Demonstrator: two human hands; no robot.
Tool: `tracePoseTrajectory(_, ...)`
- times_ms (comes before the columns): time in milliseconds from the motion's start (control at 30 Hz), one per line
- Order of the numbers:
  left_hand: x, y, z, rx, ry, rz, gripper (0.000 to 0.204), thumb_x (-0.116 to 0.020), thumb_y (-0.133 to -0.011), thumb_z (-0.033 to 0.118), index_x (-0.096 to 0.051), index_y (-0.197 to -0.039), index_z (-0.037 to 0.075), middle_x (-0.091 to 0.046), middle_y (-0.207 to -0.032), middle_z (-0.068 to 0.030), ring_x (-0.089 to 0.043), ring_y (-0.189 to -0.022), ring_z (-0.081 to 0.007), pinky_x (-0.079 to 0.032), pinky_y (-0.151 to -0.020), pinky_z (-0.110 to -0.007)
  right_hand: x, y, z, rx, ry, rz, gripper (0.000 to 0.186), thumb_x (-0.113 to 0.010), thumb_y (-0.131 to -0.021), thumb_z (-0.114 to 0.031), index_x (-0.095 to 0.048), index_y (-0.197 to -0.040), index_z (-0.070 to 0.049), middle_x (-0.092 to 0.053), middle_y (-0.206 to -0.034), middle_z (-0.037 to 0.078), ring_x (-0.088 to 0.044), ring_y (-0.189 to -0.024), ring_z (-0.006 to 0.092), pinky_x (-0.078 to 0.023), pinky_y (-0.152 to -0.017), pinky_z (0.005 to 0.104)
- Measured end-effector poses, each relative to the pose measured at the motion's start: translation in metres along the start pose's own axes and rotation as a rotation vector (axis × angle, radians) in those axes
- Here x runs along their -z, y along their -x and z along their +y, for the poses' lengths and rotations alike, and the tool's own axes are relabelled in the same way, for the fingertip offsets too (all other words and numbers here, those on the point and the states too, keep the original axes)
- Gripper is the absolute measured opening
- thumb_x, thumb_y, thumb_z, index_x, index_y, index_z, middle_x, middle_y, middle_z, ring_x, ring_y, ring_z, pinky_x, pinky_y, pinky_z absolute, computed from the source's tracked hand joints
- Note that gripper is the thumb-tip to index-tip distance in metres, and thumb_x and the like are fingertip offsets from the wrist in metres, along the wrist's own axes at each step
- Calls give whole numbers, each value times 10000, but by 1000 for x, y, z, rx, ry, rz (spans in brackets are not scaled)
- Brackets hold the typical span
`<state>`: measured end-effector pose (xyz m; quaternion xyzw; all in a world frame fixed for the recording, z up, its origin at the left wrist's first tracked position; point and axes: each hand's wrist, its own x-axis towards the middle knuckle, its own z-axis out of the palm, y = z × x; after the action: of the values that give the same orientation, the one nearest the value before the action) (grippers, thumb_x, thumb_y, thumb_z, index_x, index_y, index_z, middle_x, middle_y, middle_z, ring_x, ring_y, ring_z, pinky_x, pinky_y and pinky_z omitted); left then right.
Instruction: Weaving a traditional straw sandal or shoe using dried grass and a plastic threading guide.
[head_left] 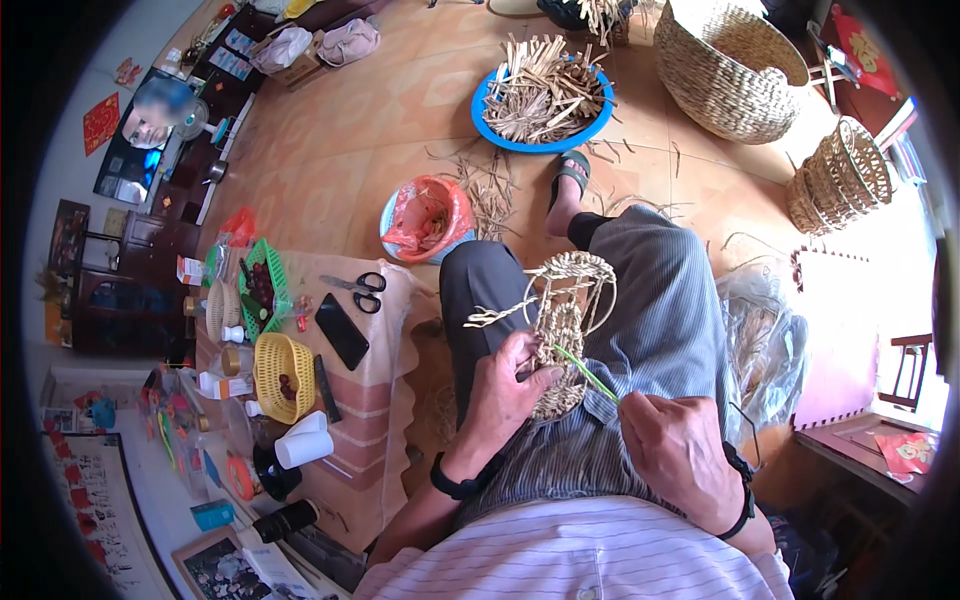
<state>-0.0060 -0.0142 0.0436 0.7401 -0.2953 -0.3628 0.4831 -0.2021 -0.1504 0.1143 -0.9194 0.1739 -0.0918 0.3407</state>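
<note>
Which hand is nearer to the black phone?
Left. The left hand, holding the woven piece, is right of the black phone; the right hand, holding a green stick, is farther right.

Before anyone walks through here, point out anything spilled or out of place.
Loose straw scraps litter the tiled floor between the blue basin and the red-lined bucket, outside both containers, so they look dropped or spilled.

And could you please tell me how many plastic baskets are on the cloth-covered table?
2: the green basket toward the far end, and the yellow basket just nearer; others may be hidden.
</note>
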Motion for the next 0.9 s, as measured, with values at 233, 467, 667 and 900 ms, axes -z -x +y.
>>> tracePoseTrajectory(233, -7, 4, 12, -47, -178, -29, 350, -766, -873, 13, -637, -1192, -47, -748, -1076, -125, -706, -1007, -145, -560, -875, -297, -7, -10, -4, 14, 8, 16, 144, -628, -791, 0, -489, -786, -40, -561, -623, 119, -608, -525, 328, -473, -484, 427)
tracePoseTrajectory(467, -9, 2, 12, -77, -130, 4, 272, -774, -865, 16, -689, -1116, -45, -757, -1029, -90, -698, -963, -117, -549, -847, -287, -34, -37, 23, 27, -125, 115, 223, -654, -908, -94, -514, -747, -28, -590, -654, 139, -612, -543, 342, -479, -498, 436)
tracePoseTrajectory(667, 11, -5, -5, -5, 183, -99, 267, -749, -905, 26, -656, -1148, -37, -729, -1085, -79, -670, -1016, -126, -523, -917, -281, -13, -33, 73, -423, -792, -43, 242, -592, -1040, -193, -680, -978, 24, -578, -699, 14, -553, -668, 96, -441, -591, 285)
tracePoseTrajectory(900, 9, -1, 15, 66, 382, -346, 320, -796, -888, 91, -642, -1153, -2, -703, -1082, -32, -654, -1015, -97, -524, -934, -274, -93, -44, 71, -469, -1786, -189, 263, -688, -983, -222, -662, -1180, -50, -719, -1067, 48, -698, -923, 148, -568, -782, 276)
